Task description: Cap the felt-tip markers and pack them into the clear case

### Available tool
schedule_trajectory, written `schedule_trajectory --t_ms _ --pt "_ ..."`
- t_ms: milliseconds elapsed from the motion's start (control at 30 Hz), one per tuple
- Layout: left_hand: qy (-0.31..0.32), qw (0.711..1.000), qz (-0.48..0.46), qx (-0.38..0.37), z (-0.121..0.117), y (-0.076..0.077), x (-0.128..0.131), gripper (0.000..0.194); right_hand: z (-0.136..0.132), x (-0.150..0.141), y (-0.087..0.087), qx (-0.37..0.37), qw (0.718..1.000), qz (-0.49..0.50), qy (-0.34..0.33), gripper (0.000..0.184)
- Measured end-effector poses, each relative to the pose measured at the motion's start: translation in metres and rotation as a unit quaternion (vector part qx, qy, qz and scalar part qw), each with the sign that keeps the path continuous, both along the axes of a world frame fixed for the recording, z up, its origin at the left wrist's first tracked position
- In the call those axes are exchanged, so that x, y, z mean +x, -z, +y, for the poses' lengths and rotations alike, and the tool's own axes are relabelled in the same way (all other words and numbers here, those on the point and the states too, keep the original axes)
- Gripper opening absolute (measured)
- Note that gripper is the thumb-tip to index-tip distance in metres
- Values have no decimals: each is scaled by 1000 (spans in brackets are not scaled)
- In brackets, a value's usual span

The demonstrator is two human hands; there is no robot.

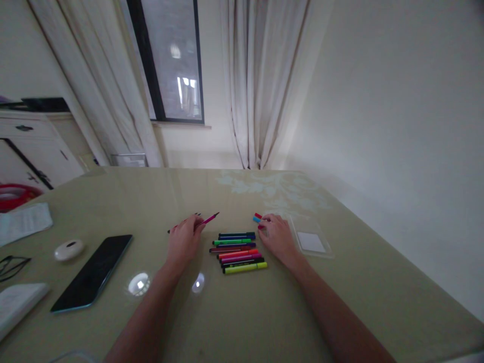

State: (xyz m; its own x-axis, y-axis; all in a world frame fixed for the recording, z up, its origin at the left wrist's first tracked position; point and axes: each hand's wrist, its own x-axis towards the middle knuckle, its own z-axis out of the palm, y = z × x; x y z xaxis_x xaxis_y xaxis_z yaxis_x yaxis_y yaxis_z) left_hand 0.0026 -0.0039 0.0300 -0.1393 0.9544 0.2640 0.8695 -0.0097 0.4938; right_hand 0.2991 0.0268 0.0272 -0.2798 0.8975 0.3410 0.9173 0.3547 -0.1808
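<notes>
My left hand (186, 235) is closed around a magenta felt-tip pen (210, 218), its bare dark tip pointing right and away from me. Small dark ends show by these fingers; I cannot tell whether they belong to other pens. My right hand (278, 234) has its fingers curled, with a small pinkish-red pen cap (260, 227) at the fingertips. Just past those fingers, a red end (258, 215) and a blue end (256, 220) stick out, the rest hidden by the hand. Between my hands lies a row of several felt-tip pens (242, 254), roughly parallel, in green, dark, red, pink and yellow.
A clear plastic case (328, 247) with a white card lies right of my right hand. To the left are a phone (93, 272), a round white case (68, 250), a white box (20, 302), dark cables (13, 267) and a folded cloth (26, 222). A wall borders the table's right.
</notes>
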Motion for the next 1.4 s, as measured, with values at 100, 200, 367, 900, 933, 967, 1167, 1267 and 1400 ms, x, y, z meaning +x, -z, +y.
schedule_trajectory --t_ms 100,200,367,900,933,967,1167,1267,1400 --pt "71 988 -127 57 2 0 10 23 -1 -2 0 -9 1000 -11 -17 16" --pt "109 974 -176 93 -1 -3 19 25 -2 -5 -2 2 999 41 -34 14" --pt "165 966 -171 102 -9 -11 30 21 -9 -12 -11 -5 953 279 -117 12" --pt "224 955 -160 111 -17 -11 42 15 -23 -20 -20 -8 909 363 -204 16" --pt "229 954 -157 111 -17 -10 43 15 -24 -20 -20 -11 910 361 -205 16" --pt "231 954 -154 111 -17 -9 44 15 -25 -21 -21 -13 910 360 -205 16" --pt "225 954 -156 121 -20 -9 47 16 -28 -21 -23 -18 907 362 -213 16" --pt "225 955 -158 112 -22 -9 48 16 -28 -22 -20 -24 904 370 -212 13" --pt "224 957 -154 102 -21 -7 50 18 -27 -24 -16 -36 908 370 -191 10"
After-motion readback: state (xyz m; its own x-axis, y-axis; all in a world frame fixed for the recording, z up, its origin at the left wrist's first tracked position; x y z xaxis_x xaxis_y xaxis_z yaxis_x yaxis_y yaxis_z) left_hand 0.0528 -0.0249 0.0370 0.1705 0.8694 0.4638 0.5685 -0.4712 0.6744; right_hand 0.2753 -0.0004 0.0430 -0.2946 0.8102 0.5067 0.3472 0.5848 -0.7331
